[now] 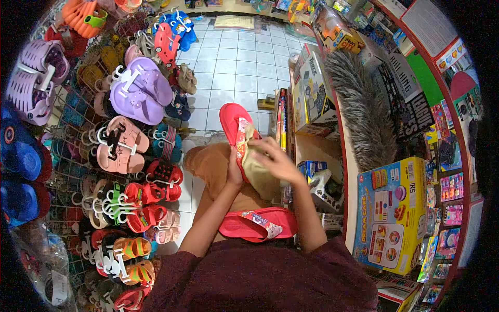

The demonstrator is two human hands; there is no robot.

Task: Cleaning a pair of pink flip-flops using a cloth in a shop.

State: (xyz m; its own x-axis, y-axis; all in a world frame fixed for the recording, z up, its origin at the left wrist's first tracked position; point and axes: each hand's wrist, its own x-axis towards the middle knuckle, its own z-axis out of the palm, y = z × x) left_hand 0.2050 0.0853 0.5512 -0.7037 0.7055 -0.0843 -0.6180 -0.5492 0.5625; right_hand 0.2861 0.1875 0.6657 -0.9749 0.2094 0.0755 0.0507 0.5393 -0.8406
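Note:
My left hand (234,169) grips a pink-red sandal (230,120) by its side, above my knees. The sandal's printed strap (242,132) faces up. Against that strap my right hand (275,158) presses a beige cloth (257,175), its fingers bent and slightly blurred. The cloth hangs down and covers the sandal's lower part. A second sandal (288,223) of the same colour, with a printed strap, rests across my lap, close to my shirt.
Children's sandals, among them a purple pair (136,91), hang on a wire rack (70,156) at left. Right, shelves hold boxed toys, a yellow-and-blue toy box (390,214) and a grey feather duster (360,109). White floor tiles (224,64) stretch ahead.

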